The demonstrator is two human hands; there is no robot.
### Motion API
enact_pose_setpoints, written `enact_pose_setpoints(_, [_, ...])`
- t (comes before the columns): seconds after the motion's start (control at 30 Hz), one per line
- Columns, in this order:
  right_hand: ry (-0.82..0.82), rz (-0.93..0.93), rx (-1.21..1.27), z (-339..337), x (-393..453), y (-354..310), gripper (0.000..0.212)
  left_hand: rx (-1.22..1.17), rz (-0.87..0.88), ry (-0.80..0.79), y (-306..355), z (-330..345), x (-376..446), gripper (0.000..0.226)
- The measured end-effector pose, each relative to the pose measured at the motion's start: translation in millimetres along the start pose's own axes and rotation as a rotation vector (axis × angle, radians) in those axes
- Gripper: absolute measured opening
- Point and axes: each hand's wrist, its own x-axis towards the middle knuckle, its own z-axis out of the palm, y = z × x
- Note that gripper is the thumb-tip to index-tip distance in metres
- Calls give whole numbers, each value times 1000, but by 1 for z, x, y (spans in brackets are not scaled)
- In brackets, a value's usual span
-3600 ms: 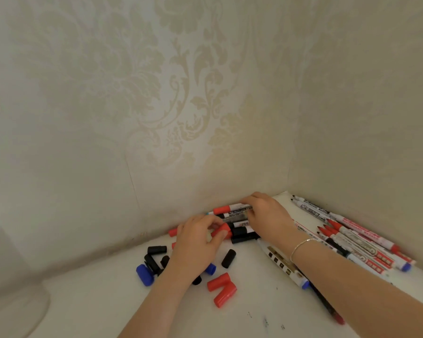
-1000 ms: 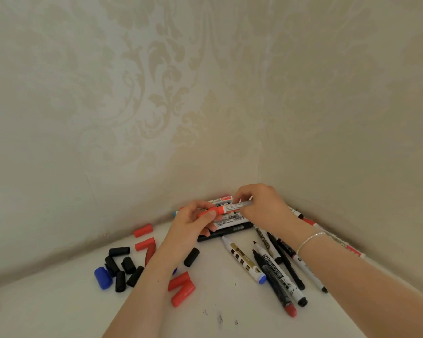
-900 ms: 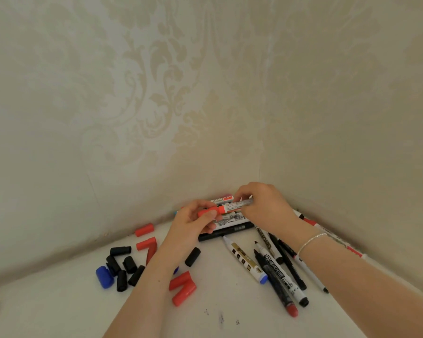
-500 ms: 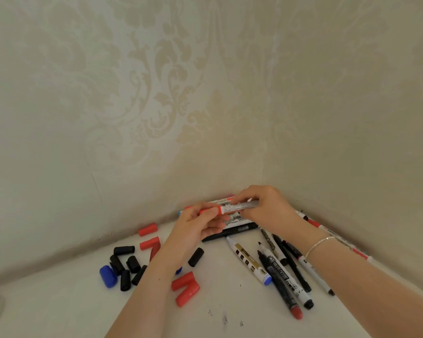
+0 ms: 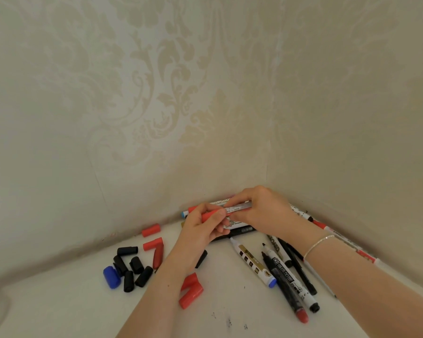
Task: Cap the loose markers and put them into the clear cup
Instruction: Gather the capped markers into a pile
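A white table [image 5: 66, 311] fills a corner of damask-papered walls [image 5: 156, 93]. Above it, the left hand [image 5: 200, 228] pinches the red cap [image 5: 209, 215] end of a grey marker [image 5: 237, 207], and the right hand [image 5: 261, 211] grips its barrel; the cap now sits closer against the barrel than half a second ago. Loose black caps [image 5: 132, 267], a blue cap [image 5: 111, 276] and red caps [image 5: 191, 290] lie left of the marker, uncapped markers [image 5: 288, 281] right. Bare table lies nearest the camera. Label writing is unreadable. The clear cup is out of view.
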Motion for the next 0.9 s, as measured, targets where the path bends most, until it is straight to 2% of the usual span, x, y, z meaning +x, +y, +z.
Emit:
enact_pose_setpoints(0.13, [-33,24,28,0,1,4,11,24,1,-18,0,-2,1,7])
enact_pose_setpoints(0.27, [-93,27,156,0,-1,11,21,118,7,-71,5,-4,2,10])
enact_pose_setpoints(0.6, [-127,12,210,2,-7,15,10,258,-80,-122,9,-6,-3,14])
enact_pose_setpoints(0.73, [-142,72,233,-1,-10,11,10,184,-156,-99,15,-6,-6,22])
enact_pose_setpoints(0.9, [-234,234,446,-9,-18,5,20,76,-234,-69,27,-9,-12,24])
